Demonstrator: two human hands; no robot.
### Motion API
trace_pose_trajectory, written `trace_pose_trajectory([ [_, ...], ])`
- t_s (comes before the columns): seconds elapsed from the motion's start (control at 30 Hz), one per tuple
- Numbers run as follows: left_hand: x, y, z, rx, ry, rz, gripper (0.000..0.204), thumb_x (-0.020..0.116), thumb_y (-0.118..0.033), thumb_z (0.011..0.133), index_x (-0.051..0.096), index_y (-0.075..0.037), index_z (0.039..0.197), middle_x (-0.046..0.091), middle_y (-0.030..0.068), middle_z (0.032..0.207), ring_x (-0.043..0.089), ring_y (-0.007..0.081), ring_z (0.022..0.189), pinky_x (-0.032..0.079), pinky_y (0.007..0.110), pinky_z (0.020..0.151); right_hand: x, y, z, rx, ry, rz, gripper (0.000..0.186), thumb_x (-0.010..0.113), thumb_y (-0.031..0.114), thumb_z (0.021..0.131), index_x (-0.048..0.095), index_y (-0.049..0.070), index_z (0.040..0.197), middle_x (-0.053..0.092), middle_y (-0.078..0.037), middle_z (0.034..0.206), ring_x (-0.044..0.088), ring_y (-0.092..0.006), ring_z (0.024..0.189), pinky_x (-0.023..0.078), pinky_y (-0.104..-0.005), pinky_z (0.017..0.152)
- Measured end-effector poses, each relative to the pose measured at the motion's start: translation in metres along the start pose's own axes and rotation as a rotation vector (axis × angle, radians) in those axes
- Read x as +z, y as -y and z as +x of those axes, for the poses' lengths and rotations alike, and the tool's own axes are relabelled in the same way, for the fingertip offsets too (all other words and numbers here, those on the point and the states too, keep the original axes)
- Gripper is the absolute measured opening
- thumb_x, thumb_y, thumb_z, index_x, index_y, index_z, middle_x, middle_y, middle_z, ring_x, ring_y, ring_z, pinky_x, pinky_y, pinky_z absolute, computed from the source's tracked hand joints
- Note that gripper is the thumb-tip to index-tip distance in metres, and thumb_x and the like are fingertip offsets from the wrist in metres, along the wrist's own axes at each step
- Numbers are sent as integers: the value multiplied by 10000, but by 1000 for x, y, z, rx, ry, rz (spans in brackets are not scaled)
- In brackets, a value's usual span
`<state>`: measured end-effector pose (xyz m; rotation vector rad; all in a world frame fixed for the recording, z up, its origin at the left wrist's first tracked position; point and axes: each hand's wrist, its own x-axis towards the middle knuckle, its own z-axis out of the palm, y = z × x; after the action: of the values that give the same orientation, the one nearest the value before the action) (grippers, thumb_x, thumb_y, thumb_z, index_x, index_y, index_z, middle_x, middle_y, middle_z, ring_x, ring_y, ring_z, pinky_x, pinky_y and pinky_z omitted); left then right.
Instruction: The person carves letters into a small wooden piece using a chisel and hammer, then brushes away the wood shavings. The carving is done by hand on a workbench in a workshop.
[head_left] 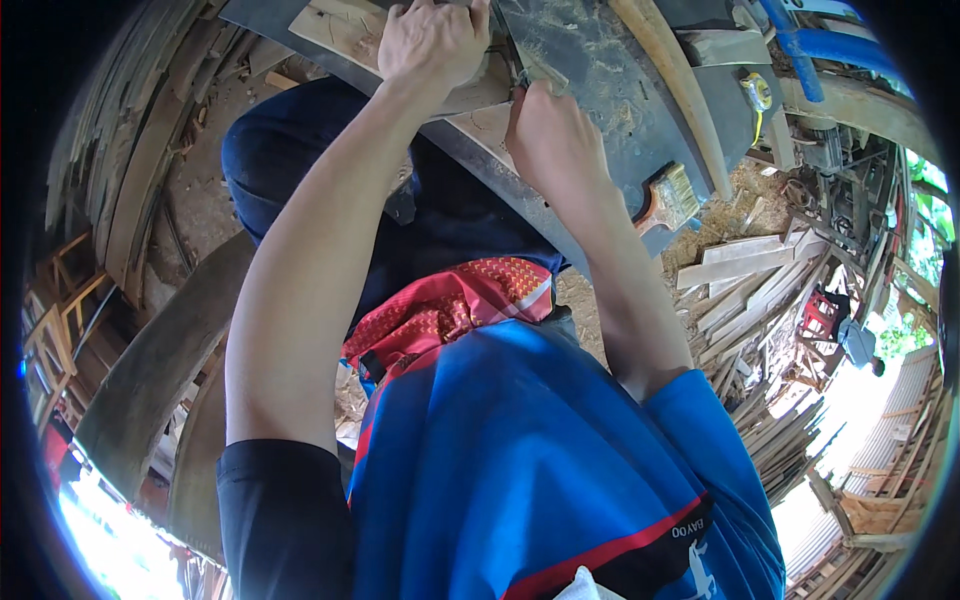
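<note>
At the top edge, my left hand (pixel 432 45) presses palm down on a light wooden board (pixel 335 28), its thumb apart from the fingers; the fingertips are partly cut off. To its right, my right hand (pixel 553 140) is closed in a fist, knuckles up, low over the dark work surface (pixel 610 80). What it grips is mostly hidden; a small greyish piece shows just beyond the fingers. Between the hands lies a darker strip of wood (pixel 485 88). The pale end of a board (pixel 485 128) shows beside my right wrist.
Right of my right forearm lies a paintbrush (pixel 668 198) with pale bristles. A long curved piece of wood (pixel 680 90) and a yellow tape measure (pixel 757 92) lie farther right. Sawdust covers the surface. Stacked planks (pixel 765 275) fill the right side; long boards (pixel 140 150) lean at left.
</note>
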<state>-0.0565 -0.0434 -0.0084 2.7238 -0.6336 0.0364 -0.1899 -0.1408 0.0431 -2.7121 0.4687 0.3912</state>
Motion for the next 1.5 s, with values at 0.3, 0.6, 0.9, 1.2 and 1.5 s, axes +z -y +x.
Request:
trace_pose_trajectory([
  [0.3,13,3,3,-17,-119,1,541,441,-375,1054,737,2,804,725,220,938,678,351,939,481,504,1001,9,-6,-3,1,-79,84,376,465,247,1050,600,-85,936,672,-364,833,692,-517,852,564,-563,763],
  [0.6,25,10,3,70,-40,78,357,479,-294,1011,713,-46,908,734,135,992,630,294,1035,444,521,1034,15,-14,-11,-126,-155,9,230,525,152,967,591,-69,959,698,-298,810,715,-467,813,591,-520,728],
  [0.9,14,19,15,153,99,227,327,421,-239,1018,632,-43,1173,719,154,1103,614,324,1101,441,525,1030,16,-15,-9,-103,-85,19,212,542,98,923,627,-92,959,708,-308,874,730,-445,829,608,-506,724],
  [1.2,9,10,13,23,-2,69,450,385,-294,1045,717,-8,943,730,184,998,628,338,1083,413,526,1049,13,-11,-16,-96,-116,71,214,567,114,921,645,-85,906,696,-327,862,724,-455,831,604,-520,715],
  [1.5,16,15,16,5,-49,85,504,367,-323,1054,731,-1,920,736,197,993,637,339,1082,365,523,1104,13,-11,-12,-82,-111,38,196,545,111,923,678,-32,941,716,-241,870,715,-446,864,595,-511,739],
])
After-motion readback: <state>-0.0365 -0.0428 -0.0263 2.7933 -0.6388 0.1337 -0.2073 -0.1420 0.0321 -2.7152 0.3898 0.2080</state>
